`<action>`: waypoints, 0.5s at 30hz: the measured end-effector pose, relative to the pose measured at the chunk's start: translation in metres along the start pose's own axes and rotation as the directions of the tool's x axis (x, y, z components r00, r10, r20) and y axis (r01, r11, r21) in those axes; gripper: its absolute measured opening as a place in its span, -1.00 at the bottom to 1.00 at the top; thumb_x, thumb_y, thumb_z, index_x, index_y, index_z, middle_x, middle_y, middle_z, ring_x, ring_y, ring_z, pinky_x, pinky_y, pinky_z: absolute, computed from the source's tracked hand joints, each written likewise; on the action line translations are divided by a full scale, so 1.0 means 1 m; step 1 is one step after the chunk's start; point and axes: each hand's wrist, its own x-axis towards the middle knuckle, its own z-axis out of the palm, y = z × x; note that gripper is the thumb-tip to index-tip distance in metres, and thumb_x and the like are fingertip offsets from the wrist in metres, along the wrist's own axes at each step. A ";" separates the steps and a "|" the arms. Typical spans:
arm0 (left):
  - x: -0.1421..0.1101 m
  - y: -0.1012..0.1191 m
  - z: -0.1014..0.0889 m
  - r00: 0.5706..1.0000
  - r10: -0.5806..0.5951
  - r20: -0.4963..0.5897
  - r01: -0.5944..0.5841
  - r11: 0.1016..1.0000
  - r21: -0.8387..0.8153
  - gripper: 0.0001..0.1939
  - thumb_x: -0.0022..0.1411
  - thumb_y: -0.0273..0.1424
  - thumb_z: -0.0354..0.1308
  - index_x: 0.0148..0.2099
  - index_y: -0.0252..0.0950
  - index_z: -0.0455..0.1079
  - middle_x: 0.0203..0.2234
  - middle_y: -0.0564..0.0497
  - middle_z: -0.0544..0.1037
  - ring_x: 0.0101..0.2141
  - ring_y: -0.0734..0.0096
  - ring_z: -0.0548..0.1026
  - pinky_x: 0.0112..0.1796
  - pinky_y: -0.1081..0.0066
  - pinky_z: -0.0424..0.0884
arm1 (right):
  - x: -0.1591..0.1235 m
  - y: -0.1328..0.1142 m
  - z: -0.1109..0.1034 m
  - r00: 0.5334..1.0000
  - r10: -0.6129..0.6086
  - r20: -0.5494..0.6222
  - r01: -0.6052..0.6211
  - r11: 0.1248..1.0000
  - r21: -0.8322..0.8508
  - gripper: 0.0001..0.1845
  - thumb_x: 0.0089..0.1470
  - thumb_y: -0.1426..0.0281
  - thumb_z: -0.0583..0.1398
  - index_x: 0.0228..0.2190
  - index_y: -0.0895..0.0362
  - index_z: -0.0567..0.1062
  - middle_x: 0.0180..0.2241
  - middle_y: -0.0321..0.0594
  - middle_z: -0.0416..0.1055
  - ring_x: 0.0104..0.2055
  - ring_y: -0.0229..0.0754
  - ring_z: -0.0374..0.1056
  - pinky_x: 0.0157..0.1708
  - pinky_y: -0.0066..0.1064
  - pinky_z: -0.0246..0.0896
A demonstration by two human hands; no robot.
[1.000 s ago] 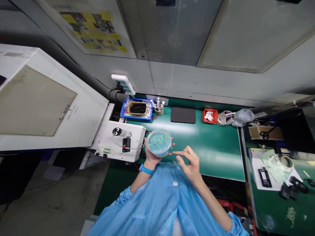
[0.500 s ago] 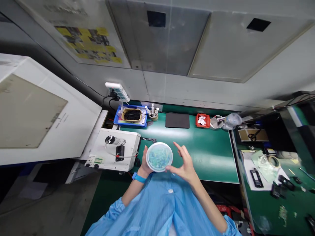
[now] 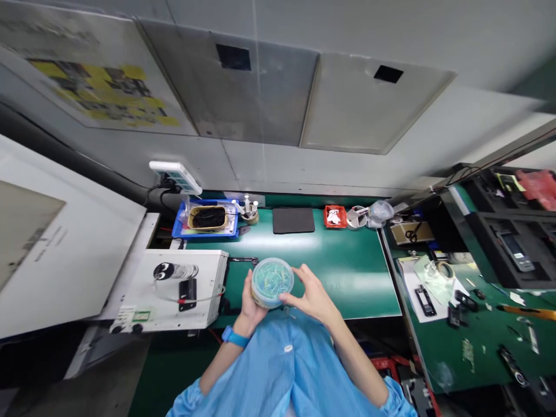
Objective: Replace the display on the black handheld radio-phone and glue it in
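The left hand [image 3: 253, 308] is cradling a round tub [image 3: 268, 302] of blue-green pieces [image 3: 272, 279], its fingers wrapping the side. The right hand [image 3: 311, 294] is gripping the rim with thumb and fingers.

The tub [image 3: 273, 282] is between the left grip [image 3: 251, 304] and the right grip [image 3: 313, 296], at the near side of the surface [image 3: 343, 260]. Left of the tub is a machine [image 3: 165, 310] with a bottle [image 3: 185, 271] on it. Behind the tub and to its left are a tray [image 3: 208, 235], with a basket [image 3: 207, 229] in it, and a cup [image 3: 251, 219]. Behind it, slightly right, lies a pad [image 3: 293, 220]; farther right, a bin [image 3: 336, 225]. Well to the tub's right, a second surface [image 3: 443, 353] carries scissors [image 3: 412, 234] and tape [image 3: 445, 269].
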 end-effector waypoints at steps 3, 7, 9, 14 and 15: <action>-0.004 0.005 0.007 0.997 -0.077 0.010 0.077 0.997 0.005 -0.41 0.56 0.07 0.25 0.34 -0.27 0.50 0.24 -0.21 0.60 0.16 0.00 0.62 0.18 -0.11 0.61 | 0.001 0.004 -0.015 0.996 -0.033 0.078 0.029 0.998 0.054 0.30 -0.09 -0.21 0.59 0.50 0.03 0.35 0.26 0.09 0.43 0.33 0.26 0.41 0.31 0.04 0.42; 0.001 0.004 0.017 0.999 -0.049 -0.013 0.049 0.999 -0.010 -0.54 0.56 -0.05 0.30 0.26 -0.29 0.54 0.19 -0.16 0.62 0.12 0.02 0.64 0.15 -0.05 0.63 | 0.008 0.002 -0.016 0.990 -0.093 0.109 0.081 0.990 0.113 0.15 0.00 -0.14 0.56 0.45 0.06 0.39 0.18 0.02 0.48 0.23 0.17 0.45 0.30 -0.02 0.43; 0.006 0.003 0.021 1.000 -0.001 -0.024 0.000 1.000 -0.023 -0.56 0.56 -0.08 0.32 0.25 -0.29 0.54 0.18 -0.15 0.62 0.11 0.04 0.64 0.13 -0.03 0.64 | 0.011 0.002 -0.012 0.992 -0.085 0.093 0.074 0.990 0.118 0.05 0.10 -0.13 0.50 0.42 0.11 0.40 0.13 0.01 0.47 0.18 0.14 0.45 0.27 -0.03 0.43; 0.009 0.006 0.024 1.000 0.008 -0.022 -0.009 0.999 -0.037 -0.58 0.56 -0.10 0.33 0.23 -0.29 0.55 0.18 -0.15 0.63 0.11 0.05 0.65 0.13 -0.02 0.64 | 0.012 0.011 -0.015 0.991 -0.021 0.133 0.007 0.995 0.104 0.31 -0.02 -0.23 0.53 0.53 0.10 0.26 0.32 0.11 0.39 0.41 0.32 0.32 0.44 0.16 0.28; 0.007 0.007 0.023 1.000 -0.016 -0.017 0.015 0.999 -0.034 -0.59 0.56 -0.11 0.33 0.23 -0.30 0.55 0.17 -0.15 0.63 0.11 0.05 0.65 0.14 -0.03 0.63 | 0.011 0.013 -0.018 0.989 -0.010 0.148 -0.005 0.995 0.103 0.41 -0.07 -0.25 0.55 0.56 0.11 0.20 0.40 0.15 0.32 0.50 0.38 0.22 0.49 0.20 0.20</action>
